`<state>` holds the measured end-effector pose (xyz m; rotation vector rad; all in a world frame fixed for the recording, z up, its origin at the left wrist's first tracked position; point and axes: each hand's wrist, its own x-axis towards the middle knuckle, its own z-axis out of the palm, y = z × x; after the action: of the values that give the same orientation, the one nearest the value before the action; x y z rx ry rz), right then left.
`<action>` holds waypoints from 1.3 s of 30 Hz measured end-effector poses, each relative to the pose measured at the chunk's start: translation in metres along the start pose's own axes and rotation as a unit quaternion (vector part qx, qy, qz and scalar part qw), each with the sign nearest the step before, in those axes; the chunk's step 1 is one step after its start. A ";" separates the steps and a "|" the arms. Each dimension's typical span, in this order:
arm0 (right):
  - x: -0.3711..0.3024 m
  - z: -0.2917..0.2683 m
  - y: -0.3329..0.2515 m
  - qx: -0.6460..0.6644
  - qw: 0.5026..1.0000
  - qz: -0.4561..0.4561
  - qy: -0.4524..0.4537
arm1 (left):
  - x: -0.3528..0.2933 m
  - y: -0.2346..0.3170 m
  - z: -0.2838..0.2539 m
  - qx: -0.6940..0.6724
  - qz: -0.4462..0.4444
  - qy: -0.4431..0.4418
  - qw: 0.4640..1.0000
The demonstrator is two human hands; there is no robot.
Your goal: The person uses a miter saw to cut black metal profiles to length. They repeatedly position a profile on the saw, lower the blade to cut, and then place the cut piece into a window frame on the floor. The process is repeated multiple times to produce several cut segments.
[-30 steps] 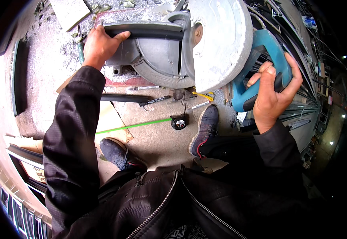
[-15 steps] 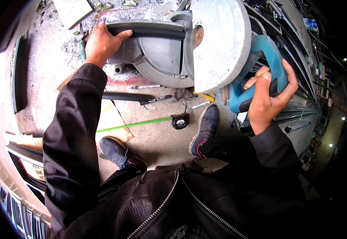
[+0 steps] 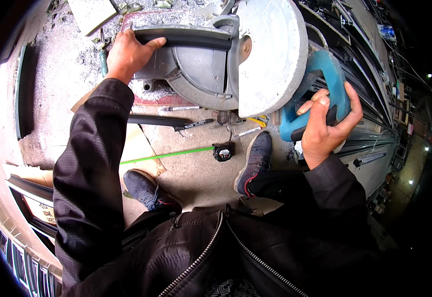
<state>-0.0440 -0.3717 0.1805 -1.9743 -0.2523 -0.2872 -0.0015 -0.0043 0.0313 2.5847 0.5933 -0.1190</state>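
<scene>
Clasping L end of dark profile (image 3: pixel 196 41) w/ L hand (image 3: pixel 128 55) — closed snugly over it, back of hand up. Can see that same profile lying across grey saw bed (image 3: pixel 201 69), w/ R end just beside big pale blade guard (image 3: pixel 273 59); can't tell if touching. Grasping teal saw handle (image 3: pixel 336 81) w/ R hand (image 3: pixel 327 123), hooked thru & around its loop, to R of guard. Standing on concrete floor (image 3: pixel 196 175) in dark shoes (image 3: pixel 142 187), set apart.

Can spot, btwn shoes, black tape measure (image 3: pixel 222 152) w/ green strip (image 3: pixel 176 155) run out L over cardboard (image 3: pixel 135 146). Nr saw bed, see black marker (image 3: pixel 199 123) by end of short dark bar (image 3: pixel 154 120) — plus white marker (image 3: pixel 249 132) & yellow tool (image 3: pixel 258 122). Over on R, past handle, see long profiles (image 3: pixel 367 86) bunched together.
</scene>
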 end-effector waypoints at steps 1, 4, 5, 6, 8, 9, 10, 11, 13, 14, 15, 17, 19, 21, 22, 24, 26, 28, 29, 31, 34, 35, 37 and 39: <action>-0.001 0.000 0.001 -0.002 1.000 -0.003 -0.001 | 0.000 -0.001 0.001 0.001 0.002 0.006 1.000; -0.004 0.002 0.005 -0.008 1.000 -0.013 -0.002 | 0.000 -0.004 0.002 0.003 0.001 0.011 1.000; -0.005 0.002 0.006 -0.013 1.000 -0.019 -0.002 | 0.000 -0.002 0.000 0.002 -0.003 0.004 1.000; -0.006 0.002 0.008 -0.017 1.000 -0.025 -0.002 | 0.000 -0.001 -0.001 0.000 -0.006 -0.004 1.000; -0.009 0.003 0.012 -0.008 0.999 -0.031 0.003 | 0.000 0.001 -0.002 -0.010 -0.013 -0.017 1.000; -0.011 0.003 0.014 -0.005 0.999 -0.034 0.005 | 0.000 0.002 -0.002 -0.016 -0.016 -0.023 0.999; -0.013 0.003 0.016 -0.007 0.999 -0.033 0.006 | 0.001 0.002 -0.001 -0.015 -0.013 -0.018 1.000; -0.015 0.003 0.018 -0.005 0.999 -0.033 0.006 | 0.001 0.000 0.000 -0.011 -0.010 -0.011 1.000; -0.016 0.004 0.020 -0.004 0.999 -0.037 0.006 | 0.002 -0.002 0.003 -0.005 -0.011 -0.004 1.000; -0.016 0.004 0.021 -0.004 0.999 -0.041 0.006 | 0.002 -0.003 0.003 -0.002 -0.014 -0.004 1.000; -0.016 0.004 0.020 -0.004 0.999 -0.045 0.007 | 0.002 -0.003 0.003 0.000 -0.017 -0.004 1.000; -0.011 0.006 0.011 0.009 1.000 -0.012 0.021 | 0.002 -0.004 0.003 0.003 -0.020 -0.005 1.000; 0.003 0.004 0.000 0.017 1.000 0.002 0.025 | 0.004 -0.008 0.004 0.001 -0.018 -0.006 1.000; 0.027 -0.002 -0.021 0.000 1.000 0.011 0.007 | 0.004 -0.005 0.003 0.002 -0.015 -0.014 1.000; 0.041 -0.005 -0.027 -0.005 1.000 0.008 0.002 | 0.004 -0.003 -0.001 0.003 -0.018 -0.028 0.999; 0.070 -0.009 -0.047 -0.028 0.999 0.032 -0.019 | 0.002 0.000 -0.007 0.018 -0.015 -0.026 0.999; 0.100 -0.016 -0.058 -0.048 0.997 0.026 -0.057 | 0.001 -0.011 -0.013 -0.013 0.011 -0.056 0.998; 0.126 -0.021 -0.065 -0.069 0.994 0.016 -0.086 | -0.003 -0.022 -0.019 -0.029 0.042 -0.059 0.997; 0.137 -0.022 -0.066 -0.066 0.993 0.017 -0.095 | -0.006 -0.030 -0.025 -0.059 0.049 -0.087 0.993; 0.156 -0.026 -0.069 -0.067 0.991 0.040 -0.106 | -0.016 -0.048 -0.043 -0.118 0.061 -0.139 0.981; 0.174 -0.027 -0.064 -0.069 0.988 0.056 -0.129 | -0.043 -0.074 -0.065 -0.072 0.089 -0.082 0.990; 0.177 -0.030 -0.062 -0.072 0.986 0.059 -0.135 | -0.053 -0.075 -0.077 -0.068 0.086 -0.077 0.991; 0.184 -0.030 -0.063 -0.073 0.985 0.073 -0.141 | -0.075 -0.091 -0.099 -0.121 0.103 -0.062 0.985; 0.190 -0.036 -0.064 -0.083 0.983 0.070 -0.148 | -0.100 -0.093 -0.130 -0.121 0.150 -0.003 0.981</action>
<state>0.1137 -0.3704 0.3094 -2.1876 -0.2847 0.0813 -0.1345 0.0921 0.1235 2.4016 0.1944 0.0425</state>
